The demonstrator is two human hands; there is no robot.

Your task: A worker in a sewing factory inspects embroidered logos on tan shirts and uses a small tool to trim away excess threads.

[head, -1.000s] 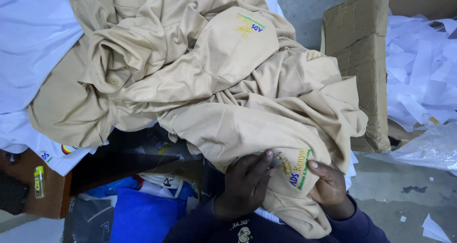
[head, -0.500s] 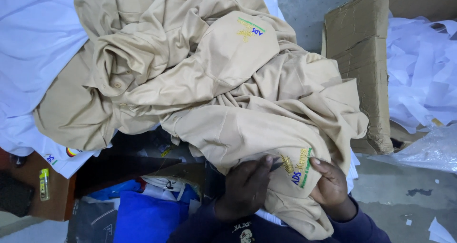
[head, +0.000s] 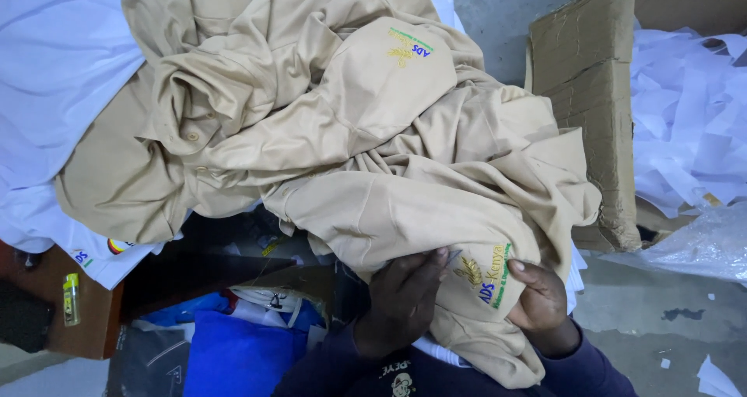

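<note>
A heap of beige shirts [head: 350, 125] with small embroidered chest emblems fills the middle of the view. My left hand [head: 403, 296] grips the lower edge of the nearest beige shirt [head: 436, 226], fingers curled over the cloth beside its emblem. My right hand [head: 538, 297] holds the same shirt from the right side, thumb on the fabric next to the emblem. Both wrists wear dark navy sleeves. The shirt's hem hangs down between my arms.
White cloth [head: 54, 78] lies under the heap on the left. A torn cardboard box [head: 591, 101] full of white paper scraps [head: 689, 109] stands at the right. A brown wooden edge [head: 54, 319], blue plastic bag [head: 233, 354] and grey concrete floor [head: 661, 327] lie below.
The view has shifted slightly. My hands keep their hold on the shirt, and the emblem patch has turned a little more into view between them.
</note>
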